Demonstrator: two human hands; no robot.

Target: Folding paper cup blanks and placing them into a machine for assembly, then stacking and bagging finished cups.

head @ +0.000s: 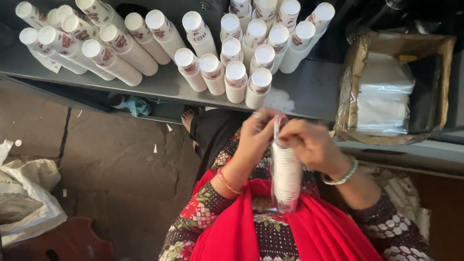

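Note:
A tall stack of white paper cups in a clear plastic sleeve (285,175) hangs upright in front of my lap. My left hand (255,134) and my right hand (308,142) both pinch the plastic at the stack's top end, fingers closed on it. A red scarf (321,236) lies across my lap under the stack. On the grey metal table (308,92) just beyond my hands stand several finished stacks of white cups with red print (240,78), some upright, some lying on their sides.
A cardboard box (354,73) holding folded clear plastic bags (384,96) sits on the table at the right. White sacks (17,193) lie on the stone floor at the lower left, beside a reddish-brown stool (70,241).

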